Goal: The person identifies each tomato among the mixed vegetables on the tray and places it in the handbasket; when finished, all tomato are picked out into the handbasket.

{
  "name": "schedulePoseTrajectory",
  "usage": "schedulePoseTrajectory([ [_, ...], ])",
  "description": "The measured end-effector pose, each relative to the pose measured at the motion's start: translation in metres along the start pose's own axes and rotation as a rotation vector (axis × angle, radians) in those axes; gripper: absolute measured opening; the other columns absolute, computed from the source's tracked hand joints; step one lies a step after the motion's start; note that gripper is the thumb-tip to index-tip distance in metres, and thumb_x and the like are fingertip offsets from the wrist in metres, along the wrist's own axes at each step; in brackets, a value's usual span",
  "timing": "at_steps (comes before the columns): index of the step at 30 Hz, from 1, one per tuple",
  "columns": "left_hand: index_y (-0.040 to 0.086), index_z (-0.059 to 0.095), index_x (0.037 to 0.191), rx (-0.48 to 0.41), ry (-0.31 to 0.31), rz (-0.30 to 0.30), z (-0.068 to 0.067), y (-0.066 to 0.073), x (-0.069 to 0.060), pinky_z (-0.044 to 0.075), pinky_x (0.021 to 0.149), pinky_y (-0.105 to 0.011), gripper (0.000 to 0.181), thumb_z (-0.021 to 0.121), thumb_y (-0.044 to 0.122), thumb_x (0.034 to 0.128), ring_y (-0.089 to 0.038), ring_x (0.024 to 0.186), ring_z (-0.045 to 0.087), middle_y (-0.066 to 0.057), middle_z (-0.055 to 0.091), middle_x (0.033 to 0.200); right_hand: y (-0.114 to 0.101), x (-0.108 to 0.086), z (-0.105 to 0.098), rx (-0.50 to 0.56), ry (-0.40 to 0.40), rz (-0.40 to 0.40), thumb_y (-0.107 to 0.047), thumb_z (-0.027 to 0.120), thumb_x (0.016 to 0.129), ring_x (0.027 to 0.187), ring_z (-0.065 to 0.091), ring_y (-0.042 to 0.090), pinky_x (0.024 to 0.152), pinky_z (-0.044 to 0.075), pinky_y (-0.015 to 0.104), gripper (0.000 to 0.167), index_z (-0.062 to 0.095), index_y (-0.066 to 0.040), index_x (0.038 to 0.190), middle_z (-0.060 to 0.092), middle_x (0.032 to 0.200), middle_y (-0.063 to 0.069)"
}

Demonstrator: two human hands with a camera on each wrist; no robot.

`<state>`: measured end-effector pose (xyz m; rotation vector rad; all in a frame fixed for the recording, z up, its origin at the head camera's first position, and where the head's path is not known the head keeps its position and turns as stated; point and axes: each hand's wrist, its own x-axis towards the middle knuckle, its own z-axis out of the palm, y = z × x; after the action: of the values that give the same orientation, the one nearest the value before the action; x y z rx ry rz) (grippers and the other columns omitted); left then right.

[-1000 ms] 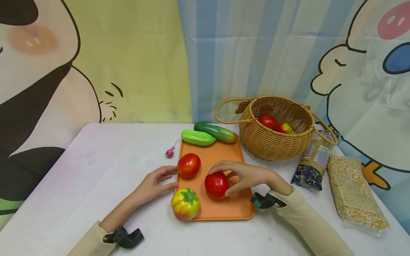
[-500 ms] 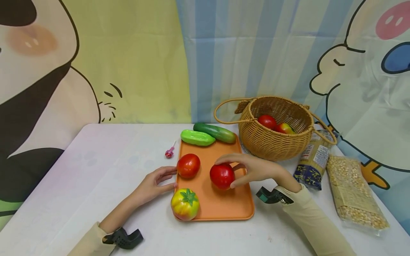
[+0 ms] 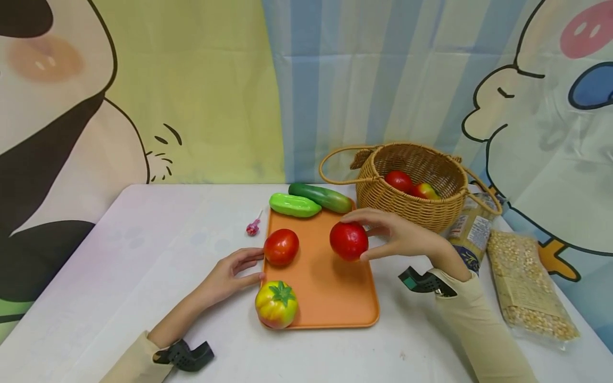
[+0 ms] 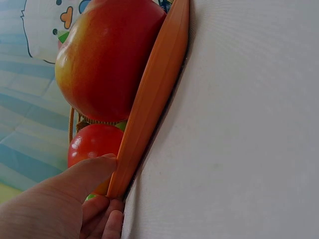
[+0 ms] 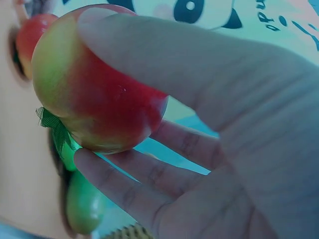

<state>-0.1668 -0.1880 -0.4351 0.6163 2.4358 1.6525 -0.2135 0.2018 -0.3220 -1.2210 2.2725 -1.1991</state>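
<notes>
My right hand (image 3: 402, 234) grips a red tomato (image 3: 348, 241) between thumb and fingers, above the right side of the orange tray (image 3: 330, 303). Its yellow-green underside and green leaves show in the right wrist view. A shadow falls on the tray below it. My left hand (image 3: 227, 276) touches the tray's left rim with thumb and fingertips; the left wrist view shows the thumb (image 4: 102, 169) against the rim. Near that hand, on the tray, lie another red tomato (image 3: 281, 247) and a yellow-green tomato (image 3: 276, 304). A light green cucumber (image 3: 294, 205) and a dark green one (image 3: 325, 198) lie at its far end.
A wicker basket (image 3: 407, 207) with red fruit (image 3: 399, 181) inside stands behind my right hand. Two bags lie to the right, a printed packet (image 3: 476, 223) and a clear bag of kernels (image 3: 531, 287). A lollipop (image 3: 253, 227) lies left of the tray.
My right hand has lifted the red tomato off the tray and carried it away and to the right, toward the basket. The left hand has stayed at the tray's rim.
</notes>
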Motion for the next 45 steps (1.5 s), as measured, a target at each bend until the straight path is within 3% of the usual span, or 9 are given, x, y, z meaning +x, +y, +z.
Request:
schedulePoseTrajectory([
  [8,-0.004,0.050,0.136,0.001,-0.004,-0.013,0.000,0.003,0.000,0.046,0.104,-0.038,0.058,0.075,0.012,0.0862,-0.037,0.124,0.055,-0.023,0.055,0.135,0.001,-0.012,-0.018,0.009,0.076,-0.057,-0.003,0.079,0.080,0.126,0.052,0.012,0.099,0.051,0.033,0.067,0.049,-0.005,0.140,0.047,0.143,0.012],
  [13,-0.005,0.050,0.135,-0.009,0.002,-0.007,0.000,0.004,0.000,0.046,0.103,-0.038,0.058,0.075,0.010,0.0856,-0.038,0.123,0.056,-0.024,0.055,0.134,-0.001,-0.019,-0.028,-0.035,0.142,-0.070,0.000,0.080,0.078,0.122,0.055,0.011,0.096,0.053,0.029,0.070,0.048,-0.006,0.141,0.050,0.140,0.009],
  [22,-0.004,0.051,0.135,-0.005,0.001,0.004,0.000,0.001,0.000,0.046,0.103,-0.038,0.057,0.075,0.011,0.0859,-0.037,0.122,0.056,-0.023,0.056,0.134,-0.007,-0.035,-0.039,0.000,0.245,-0.015,0.007,0.076,0.079,0.124,0.053,0.010,0.093,0.053,0.024,0.071,0.046,-0.005,0.142,0.050,0.139,0.003],
  [30,-0.004,0.051,0.135,-0.001,0.002,-0.002,0.001,0.000,0.000,0.047,0.103,-0.038,0.057,0.075,0.012,0.0859,-0.037,0.122,0.056,-0.023,0.056,0.134,-0.003,-0.047,-0.049,0.006,0.352,-0.087,0.017,0.072,0.076,0.123,0.054,0.009,0.092,0.053,0.021,0.073,0.044,0.002,0.142,0.047,0.145,0.004],
  [41,-0.003,0.051,0.135,0.009,0.008,-0.008,0.000,0.001,0.000,0.046,0.103,-0.039,0.057,0.075,0.013,0.0860,-0.036,0.122,0.057,-0.022,0.056,0.134,-0.001,-0.052,-0.057,0.113,0.530,-0.071,0.020,0.068,0.079,0.124,0.053,0.008,0.087,0.055,0.020,0.072,0.044,-0.002,0.144,0.048,0.143,0.000],
  [45,-0.003,0.051,0.135,0.006,0.004,-0.009,0.000,0.001,0.000,0.046,0.103,-0.039,0.057,0.075,0.013,0.0860,-0.037,0.123,0.056,-0.022,0.056,0.134,-0.004,-0.051,-0.056,0.102,0.610,0.005,0.016,0.068,0.082,0.124,0.052,0.005,0.087,0.054,0.018,0.071,0.044,-0.006,0.145,0.045,0.145,0.004],
])
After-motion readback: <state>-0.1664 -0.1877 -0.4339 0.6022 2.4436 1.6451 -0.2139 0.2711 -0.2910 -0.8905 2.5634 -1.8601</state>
